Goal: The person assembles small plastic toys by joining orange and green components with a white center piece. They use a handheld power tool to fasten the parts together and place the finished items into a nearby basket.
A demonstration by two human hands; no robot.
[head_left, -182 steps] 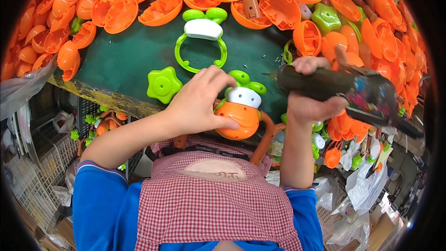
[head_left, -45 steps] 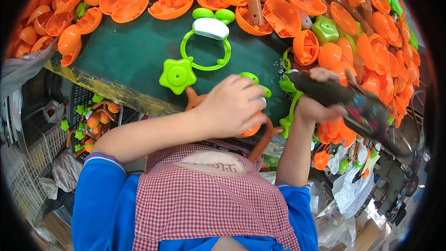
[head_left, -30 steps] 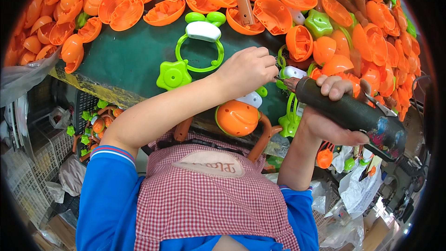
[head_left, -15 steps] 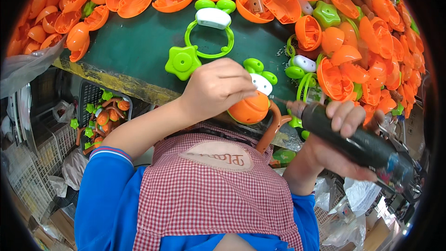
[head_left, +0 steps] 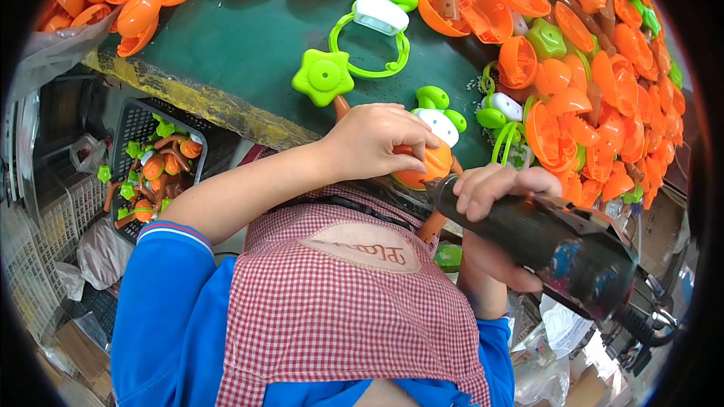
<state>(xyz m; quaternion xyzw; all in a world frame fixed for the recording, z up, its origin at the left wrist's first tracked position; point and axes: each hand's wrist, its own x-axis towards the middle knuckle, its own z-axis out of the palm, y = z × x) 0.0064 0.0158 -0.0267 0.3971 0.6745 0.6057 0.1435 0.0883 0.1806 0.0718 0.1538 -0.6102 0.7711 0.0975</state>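
Two hands, one toy, one tool
Left hand grips the orange toy; right hand holds the dark power tool.

sleeves: blue, striped cuff | apron: red-white check, tan patch | forearms bare

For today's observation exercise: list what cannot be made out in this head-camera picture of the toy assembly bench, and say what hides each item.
1. Tip of the dark power screwdriver, head view: hidden behind the orange toy and the left hand.
2. Most of the orange toy: covered by the left hand.
3. Right hand palm: hidden by the screwdriver body.
4. Parts in the black basket: too small to tell.
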